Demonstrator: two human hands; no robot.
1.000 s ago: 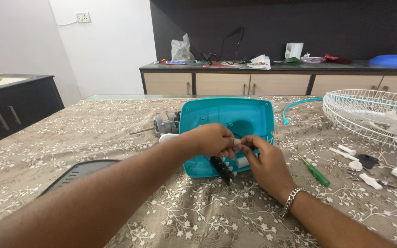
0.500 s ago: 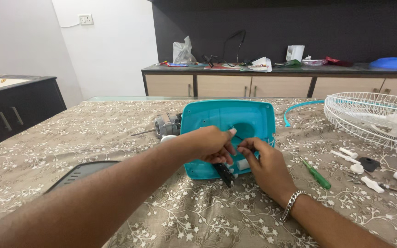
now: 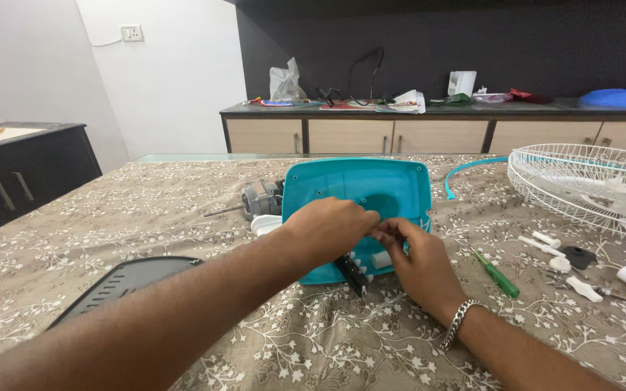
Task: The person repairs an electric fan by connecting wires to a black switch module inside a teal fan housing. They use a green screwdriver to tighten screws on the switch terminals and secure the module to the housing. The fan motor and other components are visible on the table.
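A teal plastic fan base cover [image 3: 360,188] lies on the floral bedspread [image 3: 146,210] in front of me. Both hands meet at its near edge. My left hand [image 3: 327,228] is curled over the edge, fingertips pinching a small part there. My right hand [image 3: 418,264], with a metal bracelet on the wrist, pinches the same spot from the right. A black switch strip [image 3: 351,274] with white buttons [image 3: 380,259] sticks out under the hands. What the fingertips grip is hidden.
A grey fan motor [image 3: 261,198] lies left of the cover. A green screwdriver [image 3: 498,275], white knobs and small parts [image 3: 570,264] lie at right, by a white wire fan guard [image 3: 581,181]. A dark grille panel [image 3: 128,282] lies near left. A cabinet [image 3: 429,134] stands behind.
Both hands stay at the cover's near edge; the fingers have shifted slightly closer together. Nothing else has moved.
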